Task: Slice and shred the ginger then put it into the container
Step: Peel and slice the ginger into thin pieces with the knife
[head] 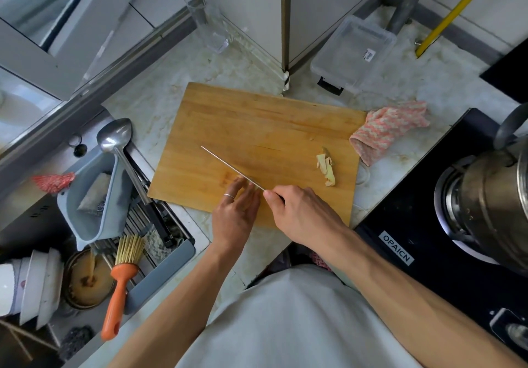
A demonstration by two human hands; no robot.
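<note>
On the near edge of the wooden cutting board [257, 127], both hands are at work. The right hand [303, 213] grips the handle of a knife [233, 168], fingers curled round it, thumb laid along the top, the blade seen edge-on and running out to the far left. The left hand [235, 210] sits just beside the blade, fingers pressed together and pointing down at the board; whatever lies under them is hidden, so whether they pin anything, I cannot tell. A small pile of ginger pieces [326, 169] lies on the right part of the board, well apart from both hands. And there's the clear plastic container [354, 53], far right on the counter, beyond the board.
</note>
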